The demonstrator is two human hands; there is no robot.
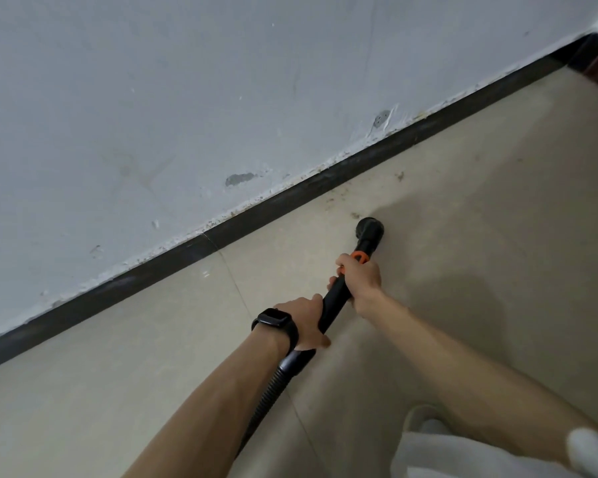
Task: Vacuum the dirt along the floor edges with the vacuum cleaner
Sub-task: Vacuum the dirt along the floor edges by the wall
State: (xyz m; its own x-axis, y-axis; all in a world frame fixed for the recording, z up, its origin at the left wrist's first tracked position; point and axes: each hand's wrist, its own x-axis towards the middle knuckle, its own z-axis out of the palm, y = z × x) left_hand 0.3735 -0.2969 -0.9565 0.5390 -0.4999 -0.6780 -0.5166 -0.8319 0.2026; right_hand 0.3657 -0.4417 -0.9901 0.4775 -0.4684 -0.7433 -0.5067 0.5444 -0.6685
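The vacuum cleaner (337, 294), a black wand, ran from near-left to far-right. Its round nozzle (370, 229) pointed at the dark baseboard (221, 232) and sat on the beige floor (497, 201) just beside dirt (354, 214). The left hand (306, 322) gripped the near end. The right hand (361, 277) curled its fingers (342, 262) around the wand by the orange collar (359, 256). Open floor lay to the right.

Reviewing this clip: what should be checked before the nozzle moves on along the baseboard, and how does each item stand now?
1. Left hand grips wand: ok.
2. Right hand grips wand by orange collar: ok.
3. Nozzle touching floor: cannot tell.
4. Nozzle against baseboard: not ok, gap shows.
5. Edge free of dirt: not ok, some lies beside nozzle.
6. Hose unkinked: ok where visible.
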